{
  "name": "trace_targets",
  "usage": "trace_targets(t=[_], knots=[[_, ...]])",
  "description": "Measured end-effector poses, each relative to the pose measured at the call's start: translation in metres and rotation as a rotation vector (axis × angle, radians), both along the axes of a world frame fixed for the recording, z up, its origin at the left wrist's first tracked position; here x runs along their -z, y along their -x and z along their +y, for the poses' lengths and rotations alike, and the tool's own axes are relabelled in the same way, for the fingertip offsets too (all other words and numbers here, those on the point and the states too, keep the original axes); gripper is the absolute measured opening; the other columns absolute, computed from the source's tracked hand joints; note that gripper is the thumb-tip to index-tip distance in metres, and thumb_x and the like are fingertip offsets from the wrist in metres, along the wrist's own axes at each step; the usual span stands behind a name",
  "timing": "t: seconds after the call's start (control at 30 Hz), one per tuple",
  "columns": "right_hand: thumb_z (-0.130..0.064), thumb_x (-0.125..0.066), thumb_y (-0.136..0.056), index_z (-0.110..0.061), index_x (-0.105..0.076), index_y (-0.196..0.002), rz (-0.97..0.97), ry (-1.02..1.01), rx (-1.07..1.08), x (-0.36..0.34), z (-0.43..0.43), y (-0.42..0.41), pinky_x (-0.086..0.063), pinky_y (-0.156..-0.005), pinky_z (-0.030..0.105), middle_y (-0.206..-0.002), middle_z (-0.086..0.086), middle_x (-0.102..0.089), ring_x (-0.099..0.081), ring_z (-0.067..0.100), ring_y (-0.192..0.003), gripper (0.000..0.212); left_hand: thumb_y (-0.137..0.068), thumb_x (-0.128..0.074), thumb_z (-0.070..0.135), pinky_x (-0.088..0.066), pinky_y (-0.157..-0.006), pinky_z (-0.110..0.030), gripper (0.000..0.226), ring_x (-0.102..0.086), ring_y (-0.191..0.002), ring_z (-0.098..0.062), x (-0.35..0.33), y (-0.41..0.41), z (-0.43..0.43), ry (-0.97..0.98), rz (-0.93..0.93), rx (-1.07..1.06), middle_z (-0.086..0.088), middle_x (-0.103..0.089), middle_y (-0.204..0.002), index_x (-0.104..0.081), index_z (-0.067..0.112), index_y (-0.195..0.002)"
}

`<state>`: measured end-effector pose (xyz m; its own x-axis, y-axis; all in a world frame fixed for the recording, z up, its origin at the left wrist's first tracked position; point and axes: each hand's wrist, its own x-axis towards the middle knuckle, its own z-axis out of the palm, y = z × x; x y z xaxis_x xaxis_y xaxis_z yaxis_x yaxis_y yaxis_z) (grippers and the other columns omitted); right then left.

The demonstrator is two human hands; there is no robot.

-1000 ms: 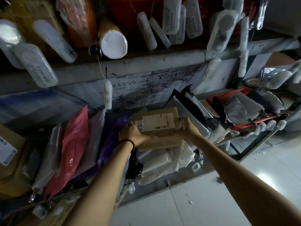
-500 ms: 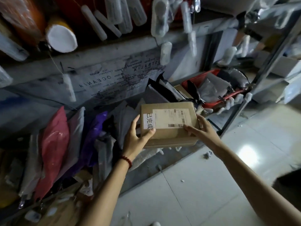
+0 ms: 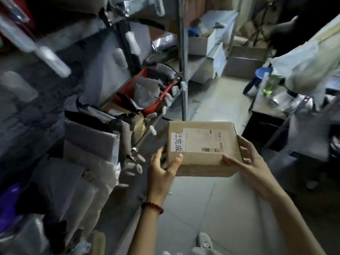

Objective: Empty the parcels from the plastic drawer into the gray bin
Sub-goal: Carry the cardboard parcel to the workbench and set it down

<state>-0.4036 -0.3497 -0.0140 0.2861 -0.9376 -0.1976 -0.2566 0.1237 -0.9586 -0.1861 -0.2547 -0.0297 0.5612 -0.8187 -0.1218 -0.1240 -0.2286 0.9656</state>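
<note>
Lifted clear of the shelving since a second earlier, the cardboard parcel was held above the tiled floor, beside the rack rather than on it. The left hand gripped its near left corner, thumb on the labelled top; the right hand clasped the right edge. Soft mailers crowded the shelf (a red tray further along looked full too), so the emptying appeared far from finished. No gray bin could be picked out with certainty, and this parcel had not yet been set down.
</note>
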Motion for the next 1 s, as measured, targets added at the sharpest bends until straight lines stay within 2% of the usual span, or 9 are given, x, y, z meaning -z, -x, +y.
trace_targets(t=[0.1,0.2,0.27,0.37,0.47,0.57,0.77,0.87,1.0], knots=[[-0.047,-0.075,-0.060,-0.047,-0.038,-0.139,0.010,0.018,0.074,0.004,-0.017,0.033,-0.054,-0.089,0.036,-0.130,-0.007,-0.056,-0.061,0.010,-0.106,0.088,-0.077,-0.075,0.036,-0.052,-0.086,-0.022,0.047,-0.061,-0.107,0.002,-0.002,0.033,-0.031,0.060,-0.042,0.058,0.011,-0.064,-0.118,-0.051,0.042,-0.117],[-0.052,-0.074,-0.058,-0.048,-0.035,-0.140,0.021,0.027,0.122,0.006,-0.035,0.051,-0.054,-0.091,0.041,-0.132,-0.007,-0.053,-0.060,0.016,-0.110,0.091,-0.081,-0.073,0.033,-0.048,-0.085,-0.014,0.051,-0.056,-0.111,0.005,-0.002,0.048,-0.052,0.066,-0.086,0.136,0.017,-0.060,-0.122,-0.046,0.043,-0.123],[-0.051,-0.074,-0.061,-0.049,-0.035,-0.140,0.029,0.024,0.136,0.008,-0.044,0.054,-0.055,-0.086,0.034,-0.129,-0.009,-0.051,-0.059,0.012,-0.108,0.088,-0.081,-0.073,0.037,-0.046,-0.083,-0.010,0.053,-0.054,-0.111,0.007,-0.001,0.049,-0.062,0.057,-0.088,0.155,0.020,-0.059,-0.122,-0.046,0.043,-0.126],[-0.037,-0.076,-0.074,-0.047,-0.036,-0.140,0.048,0.009,0.165,0.011,-0.062,0.049,-0.051,-0.071,0.015,-0.124,-0.013,-0.052,-0.057,-0.001,-0.099,0.078,-0.073,-0.072,0.050,-0.048,-0.089,-0.020,0.052,-0.057,-0.110,0.005,-0.001,0.040,-0.087,0.042,0.005,0.147,0.021,-0.063,-0.118,-0.052,0.045,-0.121],[-0.037,-0.074,-0.075,-0.046,-0.035,-0.140,0.037,-0.021,0.196,0.011,-0.082,0.034,-0.049,-0.064,0.010,-0.115,-0.023,-0.052,-0.056,-0.003,-0.096,0.076,-0.073,-0.075,0.050,-0.045,-0.083,-0.010,0.047,-0.057,-0.105,0.011,-0.004,0.023,-0.119,0.048,0.017,0.166,0.025,-0.063,-0.111,-0.054,0.047,-0.114],[-0.044,-0.072,-0.069,-0.049,-0.034,-0.138,0.051,0.002,0.224,0.008,-0.109,0.013,-0.049,-0.065,0.011,-0.111,-0.030,-0.048,-0.056,-0.003,-0.096,0.079,-0.071,-0.069,0.046,-0.045,-0.079,-0.005,0.048,-0.057,-0.103,0.013,-0.006,-0.002,-0.157,0.063,0.086,0.188,0.024,-0.064,-0.110,-0.056,0.042,-0.117],[-0.046,-0.072,-0.066,-0.047,-0.033,-0.141,0.069,0.025,0.311,0.003,-0.168,-0.018,-0.052,-0.076,0.020,-0.112,-0.031,-0.047,-0.056,-0.003,-0.096,0.085,-0.069,-0.069,0.043,-0.048,-0.080,-0.011,0.059,-0.058,-0.106,0.006,-0.008,-0.039,-0.247,0.075,0.162,0.291,0.020,-0.065,-0.111,-0.055,0.032,-0.125],[-0.047,-0.072,-0.067,-0.045,-0.032,-0.144,0.100,0.019,0.360,0.003,-0.200,-0.018,-0.056,-0.085,0.034,-0.121,-0.018,-0.052,-0.056,-0.001,-0.100,0.086,-0.069,-0.072,0.047,-0.048,-0.091,-0.021,0.064,-0.058,-0.113,-0.001,-0.007,-0.041,-0.292,0.055,0.129,0.362,0.015,-0.064,-0.118,-0.053,0.031,-0.128],[-0.047,-0.072,-0.066,-0.045,-0.035,-0.142,0.094,0.024,0.402,0.005,-0.250,-0.018,-0.054,-0.087,0.031,-0.128,-0.011,-0.052,-0.056,-0.002,-0.100,0.085,-0.069,-0.070,0.048,-0.049,-0.093,-0.025,0.070,-0.058,-0.113,-0.003,0.000,-0.042,-0.346,0.035,0.077,0.402,0.013,-0.064,-0.120,-0.053,0.027,-0.134]])
